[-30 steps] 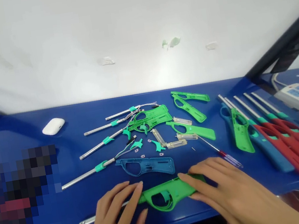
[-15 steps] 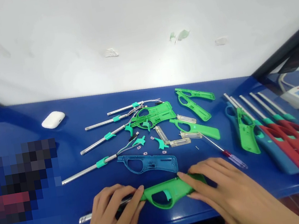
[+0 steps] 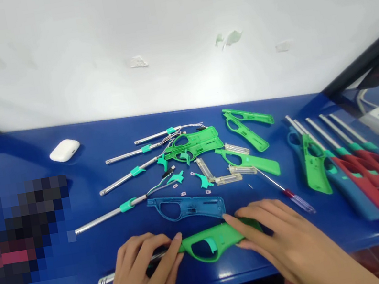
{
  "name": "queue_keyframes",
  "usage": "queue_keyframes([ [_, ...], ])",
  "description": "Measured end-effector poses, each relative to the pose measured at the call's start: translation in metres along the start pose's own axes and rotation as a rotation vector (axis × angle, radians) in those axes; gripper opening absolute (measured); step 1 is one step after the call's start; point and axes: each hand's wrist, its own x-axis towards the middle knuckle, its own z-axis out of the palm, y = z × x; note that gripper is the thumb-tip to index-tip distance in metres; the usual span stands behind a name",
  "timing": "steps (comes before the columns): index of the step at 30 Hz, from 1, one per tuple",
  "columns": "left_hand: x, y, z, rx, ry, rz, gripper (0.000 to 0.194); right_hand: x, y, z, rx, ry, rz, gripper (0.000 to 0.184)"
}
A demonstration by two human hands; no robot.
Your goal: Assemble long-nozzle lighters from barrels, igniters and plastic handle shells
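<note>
Left fingers (image 3: 177, 242) and right fingers (image 3: 233, 224) — pinching green lighter body (image 3: 211, 242), blue table (image 3: 125, 237) beneath

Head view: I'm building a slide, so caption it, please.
Left hand and right hand hold a green lighter near a blue half-shell.

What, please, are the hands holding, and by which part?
A green lighter: the left hand at its narrow tube end, the right hand at its wide rear.
</note>
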Motion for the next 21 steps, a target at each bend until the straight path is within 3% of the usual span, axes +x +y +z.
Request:
queue_keyframes([
  [10, -0.006, 0.000, 0.004, 0.098, -0.047, 0.046, 0.039, -0.014, -0.005, 0.016, 0.153, 0.098, 0.120, 0.044],
  [16, -0.008, -0.002, 0.007, 0.142, -0.017, 0.103, 0.035, -0.013, -0.009, 0.015, 0.200, 0.139, 0.225, 0.037],
  [21, -0.012, 0.004, 0.006, 0.084, 0.071, 0.032, 0.033, -0.017, -0.013, 0.012, 0.318, 0.106, 0.331, 0.033],
])
